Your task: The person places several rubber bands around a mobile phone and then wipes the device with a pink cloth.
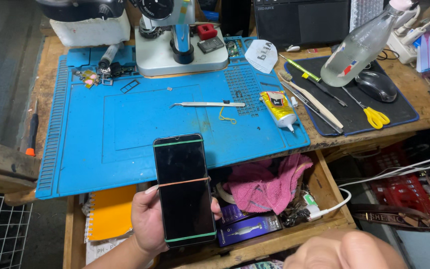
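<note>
Left hand [150,219] is cupped round the black glass-fronted smartphone [184,189], thumb on one long edge and fingertips curled round the other, holding it upright over the open wooden drawer [324,184]. The right hand [344,251] is only a blurry lump at the bottom edge, so I can't tell whether it's open or closed. Progress-wise, I'd say the phone's already back together: two green rubber bands and one orange rubber band [182,182] clamp it shut, and the yellow glue tube [279,108] and steel tweezers [207,104] lie idle, so what's left is probably curing and cleanup. Beyond that there's a blue silicone repair mat [125,129] on a worn wooden bench, a microscope base [180,50], a pink rag [269,184] in the drawer, and yellow-handled scissors [374,117] on a black pad.
</note>
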